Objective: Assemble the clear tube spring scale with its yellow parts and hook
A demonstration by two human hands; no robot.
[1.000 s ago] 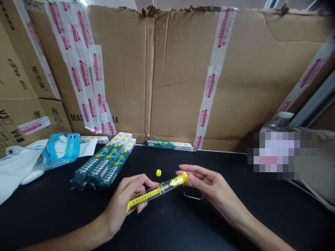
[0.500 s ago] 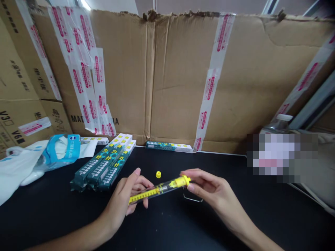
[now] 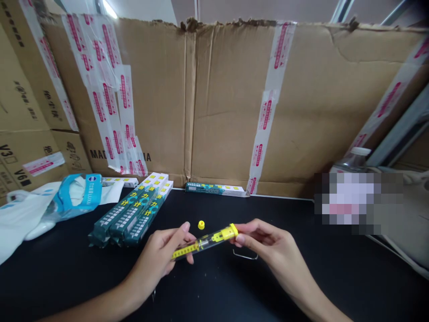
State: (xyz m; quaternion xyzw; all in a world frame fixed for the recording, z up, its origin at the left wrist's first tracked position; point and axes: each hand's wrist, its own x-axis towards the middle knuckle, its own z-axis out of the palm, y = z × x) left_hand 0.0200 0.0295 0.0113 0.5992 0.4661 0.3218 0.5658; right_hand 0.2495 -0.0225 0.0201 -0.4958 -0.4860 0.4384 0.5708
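Note:
A clear tubular spring scale (image 3: 208,241) with a yellow scale strip inside slants across the middle of the head view, its right end higher. My left hand (image 3: 157,257) is wrapped round its lower left part, the thumb on top. The fingertips of my right hand (image 3: 271,241) pinch the yellow end cap (image 3: 233,230) at the upper right end. A bent wire hook (image 3: 245,255) shows below my right fingers; what it is joined to is hidden. A small yellow knob-like cap (image 3: 201,225) is on the black table just behind the tube.
Several green and white spring-scale boxes (image 3: 134,210) lie left; another box (image 3: 216,189) lies at the back against the cardboard wall (image 3: 228,112). A blue and white plastic package (image 3: 78,194) is at far left. A clear bottle (image 3: 358,156), partly blurred out, stands right.
The end cap sits closer against the tube's right end, and the inner yellow piece has shifted left within the tube. My left hand has moved slightly right; my right hand still pinches the end.

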